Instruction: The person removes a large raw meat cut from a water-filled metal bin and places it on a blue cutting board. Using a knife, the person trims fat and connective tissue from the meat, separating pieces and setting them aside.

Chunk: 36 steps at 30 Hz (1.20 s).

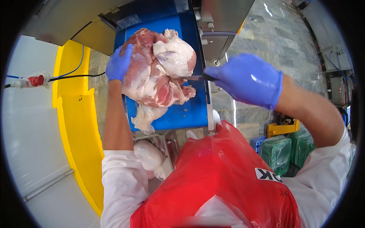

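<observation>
A large piece of raw meat [142, 76] with white fat and a pale rounded lobe lies on a blue conveyor belt [190, 118]. My left hand [119, 64], in a blue-violet glove, presses on the meat's left side with fingers spread over it. In my right hand [247, 80], gloved alike, is a knife [197, 78]; the fist is closed round its dark handle. The blade points left and its tip reaches the meat's right side, below the pale lobe. How deep the tip goes is hidden. A flap of pale fat [147, 117] hangs toward the belt's near edge.
Below the belt's near end, a metal tray [167, 154] holds more pale pieces. Steel machine housings [224, 22] flank the far end. At the left stand a yellow frame [78, 129] and a cable with a red connector [37, 80]. Green wrapped crates [275, 152] sit at the right.
</observation>
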Available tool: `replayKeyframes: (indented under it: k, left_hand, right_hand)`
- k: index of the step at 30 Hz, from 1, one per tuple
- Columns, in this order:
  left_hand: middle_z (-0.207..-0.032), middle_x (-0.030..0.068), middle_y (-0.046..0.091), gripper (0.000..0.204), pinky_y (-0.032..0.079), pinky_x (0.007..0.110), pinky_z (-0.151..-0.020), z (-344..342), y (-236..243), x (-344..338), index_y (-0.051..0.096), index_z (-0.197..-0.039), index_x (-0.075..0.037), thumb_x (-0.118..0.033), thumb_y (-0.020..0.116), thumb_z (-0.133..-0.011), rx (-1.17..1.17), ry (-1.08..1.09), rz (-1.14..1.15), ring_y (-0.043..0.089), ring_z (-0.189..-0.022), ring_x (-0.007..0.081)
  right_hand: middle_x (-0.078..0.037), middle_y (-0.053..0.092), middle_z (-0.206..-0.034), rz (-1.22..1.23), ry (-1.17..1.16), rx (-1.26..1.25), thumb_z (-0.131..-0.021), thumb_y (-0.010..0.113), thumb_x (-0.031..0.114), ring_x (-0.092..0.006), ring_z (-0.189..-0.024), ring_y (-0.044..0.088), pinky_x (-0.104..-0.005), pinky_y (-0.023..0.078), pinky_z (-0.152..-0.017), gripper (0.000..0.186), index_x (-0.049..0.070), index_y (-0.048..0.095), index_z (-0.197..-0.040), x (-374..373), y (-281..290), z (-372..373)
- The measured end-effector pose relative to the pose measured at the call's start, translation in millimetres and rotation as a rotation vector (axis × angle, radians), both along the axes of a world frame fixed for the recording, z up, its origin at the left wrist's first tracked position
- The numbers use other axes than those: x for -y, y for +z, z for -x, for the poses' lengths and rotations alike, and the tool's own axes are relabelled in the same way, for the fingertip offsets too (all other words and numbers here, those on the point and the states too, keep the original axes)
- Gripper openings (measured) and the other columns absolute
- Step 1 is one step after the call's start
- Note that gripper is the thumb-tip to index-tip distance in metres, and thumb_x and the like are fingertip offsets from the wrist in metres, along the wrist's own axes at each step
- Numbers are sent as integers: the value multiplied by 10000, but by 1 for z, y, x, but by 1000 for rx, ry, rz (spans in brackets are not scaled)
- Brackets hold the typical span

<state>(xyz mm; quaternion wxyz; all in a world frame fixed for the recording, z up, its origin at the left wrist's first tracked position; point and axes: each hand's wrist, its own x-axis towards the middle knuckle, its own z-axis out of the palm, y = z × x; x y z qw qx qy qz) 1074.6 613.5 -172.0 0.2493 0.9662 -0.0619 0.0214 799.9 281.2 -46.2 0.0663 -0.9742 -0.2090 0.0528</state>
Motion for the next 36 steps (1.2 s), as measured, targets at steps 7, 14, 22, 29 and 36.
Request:
replayKeyframes:
  k: [7,14,22,29,36]
  left_hand:
    - [-1485,210,624,866,436,459,-1155,-10,-10,-5,606,-1486,-90,-760,546,-942,0,-13,12,573,-1385,410]
    - [-1523,223,587,905,415,463,-1175,-29,-25,-20,582,-1509,-80,-783,505,-944,18,-33,-21,545,-1416,413]
    - [-1564,243,541,956,392,461,-1196,-14,-15,-15,546,-1523,-16,-784,453,-961,-22,4,-54,518,-1442,413]
    - [-1540,245,566,922,402,445,-1186,-14,-10,-11,585,-1480,15,-750,499,-972,-40,-31,10,535,-1433,391]
    - [-1544,248,559,952,396,453,-1193,-20,-16,-19,565,-1498,8,-773,493,-960,-25,-76,24,530,-1435,402]
  right_hand:
    - [-232,741,-878,18,215,-318,-956,651,140,-379,-769,672,-453,538,-754,226,5,753,-1105,3,34,-67]
    - [-192,765,-907,-77,-7,-528,-951,653,148,-317,-709,659,-429,543,-707,293,12,764,-1185,28,13,-80]
    - [-154,667,-844,-139,-312,273,-1005,620,176,-330,-679,704,-452,558,-581,459,196,595,-1463,-32,-132,137]
    - [-145,626,-879,-229,-377,385,-957,681,185,-310,-642,678,-443,532,-539,479,204,621,-1432,-22,-98,162]
    - [-164,666,-949,-95,-216,388,-892,659,101,-312,-758,736,-421,575,-617,416,31,662,-1302,-30,-54,134]
